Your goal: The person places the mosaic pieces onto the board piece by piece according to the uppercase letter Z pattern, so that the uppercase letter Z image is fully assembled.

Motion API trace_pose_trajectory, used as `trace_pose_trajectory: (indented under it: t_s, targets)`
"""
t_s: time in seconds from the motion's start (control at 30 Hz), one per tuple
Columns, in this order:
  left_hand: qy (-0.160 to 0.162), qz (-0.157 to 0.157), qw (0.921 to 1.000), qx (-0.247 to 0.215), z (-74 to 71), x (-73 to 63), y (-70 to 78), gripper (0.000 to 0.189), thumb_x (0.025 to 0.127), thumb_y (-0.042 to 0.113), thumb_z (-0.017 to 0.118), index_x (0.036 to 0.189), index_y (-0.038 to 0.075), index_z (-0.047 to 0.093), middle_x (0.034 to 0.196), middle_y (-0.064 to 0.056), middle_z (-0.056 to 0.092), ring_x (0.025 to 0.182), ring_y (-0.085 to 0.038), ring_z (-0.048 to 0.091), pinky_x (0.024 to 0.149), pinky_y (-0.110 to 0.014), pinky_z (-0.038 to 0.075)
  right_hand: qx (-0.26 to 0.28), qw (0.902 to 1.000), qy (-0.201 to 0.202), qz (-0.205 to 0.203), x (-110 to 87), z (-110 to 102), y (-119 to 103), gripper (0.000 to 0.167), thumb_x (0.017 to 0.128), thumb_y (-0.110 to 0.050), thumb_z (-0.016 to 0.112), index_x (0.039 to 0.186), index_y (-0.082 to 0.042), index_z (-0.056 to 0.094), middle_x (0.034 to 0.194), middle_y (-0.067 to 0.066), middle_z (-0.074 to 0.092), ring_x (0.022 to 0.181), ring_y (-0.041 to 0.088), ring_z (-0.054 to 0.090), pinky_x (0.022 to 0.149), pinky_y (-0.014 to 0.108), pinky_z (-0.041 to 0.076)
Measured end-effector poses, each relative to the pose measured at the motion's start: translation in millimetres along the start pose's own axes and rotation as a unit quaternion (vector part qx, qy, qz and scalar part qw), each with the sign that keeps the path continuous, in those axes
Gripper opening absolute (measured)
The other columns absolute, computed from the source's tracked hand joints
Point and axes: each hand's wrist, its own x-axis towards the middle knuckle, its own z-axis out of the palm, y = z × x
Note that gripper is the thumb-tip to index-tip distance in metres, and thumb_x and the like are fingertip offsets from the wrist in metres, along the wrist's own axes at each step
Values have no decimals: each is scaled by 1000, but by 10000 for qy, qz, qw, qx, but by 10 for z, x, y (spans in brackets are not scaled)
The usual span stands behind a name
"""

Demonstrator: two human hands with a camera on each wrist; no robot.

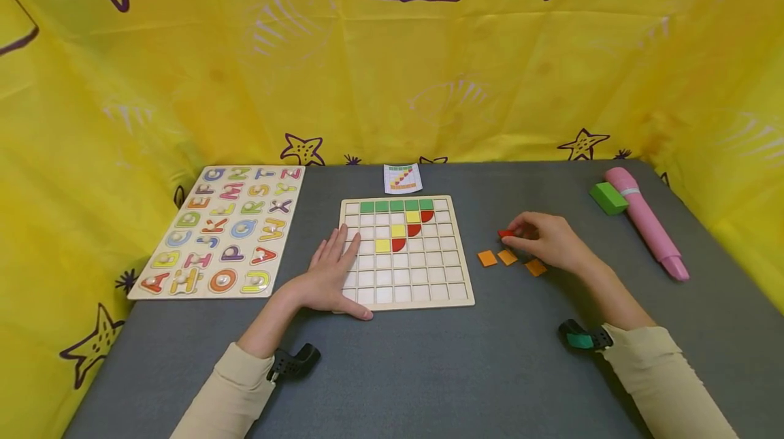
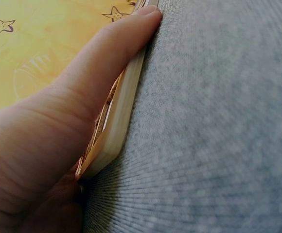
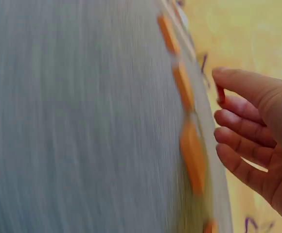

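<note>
A wooden grid board (image 1: 412, 305) lies in the middle of the table. Its top row holds several green squares (image 1: 397, 205), and yellow squares (image 1: 398, 230) with red quarter-circle pieces (image 1: 414, 229) step down diagonally below. My left hand (image 1: 331, 272) rests on the board's left side, fingers extended, the thumb along the near edge. To the right of the board, my right hand (image 1: 548, 238) pinches a small red piece (image 3: 220, 94) between thumb and index finger; its full outline is hidden. Orange square tiles (image 1: 487, 258) lie below that hand.
Behind the board lies a small pattern card (image 1: 403, 179). A wooden alphabet puzzle (image 1: 208, 235) is on the left. At the far right are a green block (image 1: 609, 199) and a pink marker-shaped object (image 1: 649, 224). Yellow patterned cloth (image 1: 392, 85) hangs around the table.
</note>
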Motion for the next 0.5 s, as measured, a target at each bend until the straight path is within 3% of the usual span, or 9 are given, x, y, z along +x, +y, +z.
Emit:
trace_pose_trajectory:
  t_s: [0.17,0.5]
  targets:
    - [-21,-24,10000,10,-1,0,-2,138,63,65,81,155,0,1,158,-25,-15,145,-38,-16,114,-56,-2,507,9984,-249,86,142,175,-321,21,84,-29,79,92,-13,69,78,-7,63,69,14,57,61,27,47]
    - [-34,-18,10000,-25,1,0,-3,138,63,66,81,155,1,0,158,-25,-17,145,-38,-16,114,-56,-3,1092,9879,-901,-628,453,642,-910,21,82,-24,81,97,-12,71,79,-9,61,74,10,56,67,27,48]
